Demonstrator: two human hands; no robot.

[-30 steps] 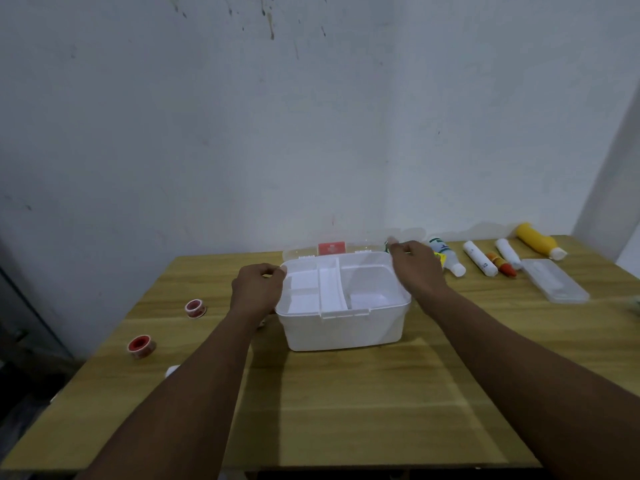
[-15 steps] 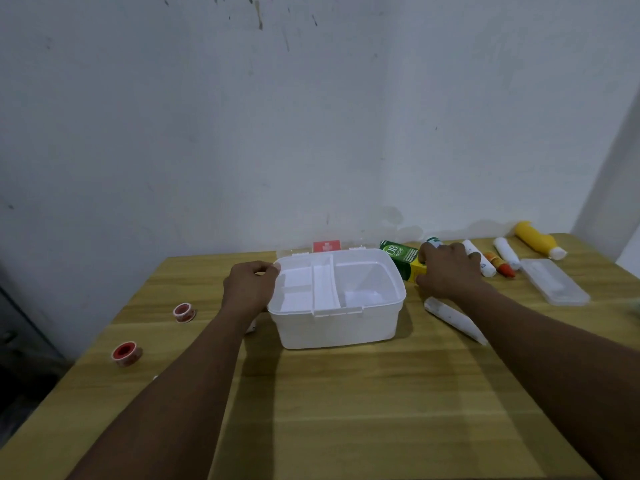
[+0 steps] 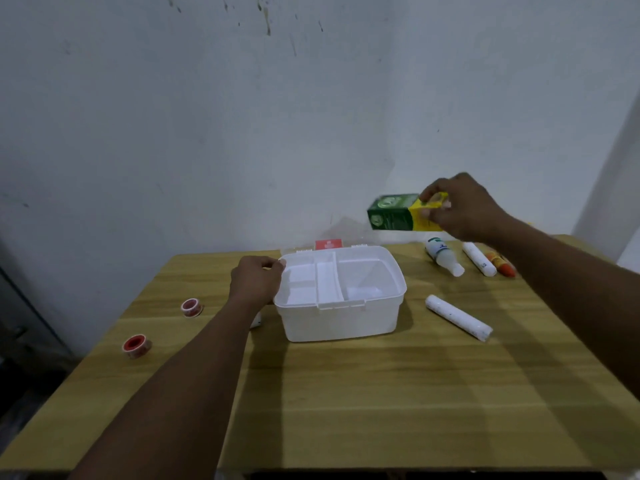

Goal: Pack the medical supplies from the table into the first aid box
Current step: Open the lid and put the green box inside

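Note:
The white first aid box (image 3: 341, 322) stands open in the middle of the wooden table (image 3: 381, 393), with a divided tray inside. My left hand (image 3: 256, 284) grips the box's left rim. My right hand (image 3: 464, 206) holds a green and yellow carton (image 3: 394, 213) in the air, above and to the right of the box. A white bandage roll (image 3: 458, 317) lies to the right of the box. Further back lie a white bottle (image 3: 444, 256), a white tube (image 3: 479, 259) and an orange tube (image 3: 501, 264).
Two red tape rolls (image 3: 191, 307) (image 3: 136, 346) lie on the table's left side. A small white item (image 3: 255, 320) peeks out under my left forearm. The box's lid with a red label (image 3: 328, 244) lies back against the wall (image 3: 277, 116).
My right hand has lifted the green and yellow carton off the table and raised it up. My left hand stays on the box's rim.

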